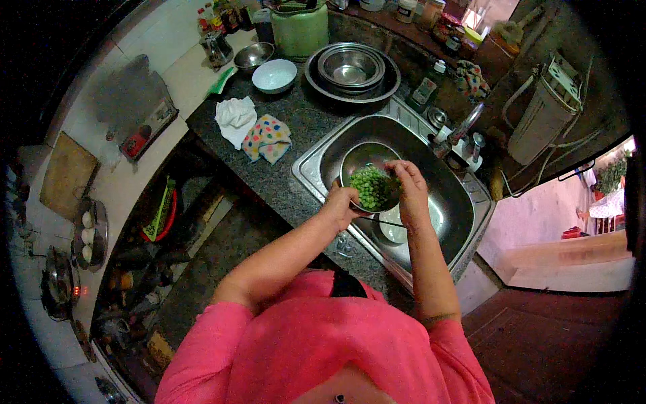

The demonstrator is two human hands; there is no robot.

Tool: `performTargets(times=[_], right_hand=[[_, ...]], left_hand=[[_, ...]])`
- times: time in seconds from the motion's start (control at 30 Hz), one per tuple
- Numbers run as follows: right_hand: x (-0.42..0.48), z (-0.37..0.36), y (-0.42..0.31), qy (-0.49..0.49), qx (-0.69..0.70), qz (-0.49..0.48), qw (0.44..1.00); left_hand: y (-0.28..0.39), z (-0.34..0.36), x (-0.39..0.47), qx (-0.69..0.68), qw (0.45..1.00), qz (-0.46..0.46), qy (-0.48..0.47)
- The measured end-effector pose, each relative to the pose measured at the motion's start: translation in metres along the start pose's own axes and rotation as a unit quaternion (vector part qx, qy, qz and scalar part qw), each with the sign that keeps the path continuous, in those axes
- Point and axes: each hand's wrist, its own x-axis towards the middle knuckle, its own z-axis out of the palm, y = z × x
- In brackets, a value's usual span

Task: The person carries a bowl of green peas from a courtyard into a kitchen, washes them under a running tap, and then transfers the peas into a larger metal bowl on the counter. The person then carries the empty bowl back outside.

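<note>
My left hand (344,204) grips the near-left rim of a metal bowl (359,151) above the steel sink (454,212). Green peas or small beans (372,188) fill the lower part of the bowl. At the bowl's right side is my right hand (410,184), its fingers bent at the rim with the fingertips close together; whether they pinch anything is too small to tell. Under the bowl, a pale round dish (393,230) lies in the sink, partly hidden by the bowl and my right arm.
A curved faucet (467,123) stands at the sink's right. Behind the sink sit nested metal basins (352,70), a white bowl (274,76) and a green container (299,33). A white cloth (236,118) and a dotted cloth (267,139) lie left on the granite counter.
</note>
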Motion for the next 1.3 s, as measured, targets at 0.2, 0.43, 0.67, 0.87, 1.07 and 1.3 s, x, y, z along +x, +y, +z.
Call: performTargets(times=[0.2,0.43,0.67,0.87,1.07,1.3], right_hand=[[-0.006,0.007,-0.008,-0.02,0.019,-0.026,0.999],[0.002,-0.051,-0.003,0.059,0.173,-0.018,0.983],[0.003,-0.097,0.022,-0.022,-0.418,0.198,0.886],[0.057,-0.126,-0.008,0.106,-0.459,0.004,0.882],[0.089,-0.222,0.016,0.249,-0.469,-0.107,0.84],[0.048,-0.083,0.063,0.046,0.161,0.253,0.953]], left_hand=[[-0.003,-0.005,0.002,-0.018,0.998,-0.021,-0.062],[0.002,-0.011,0.0,-0.044,0.999,-0.003,-0.019],[0.004,-0.016,-0.003,-0.046,0.999,0.028,0.002],[-0.003,-0.023,0.005,-0.065,0.995,-0.003,-0.07],[-0.01,-0.032,0.015,-0.071,0.996,-0.005,-0.053],[0.002,-0.025,0.004,-0.077,0.996,-0.002,-0.033]])
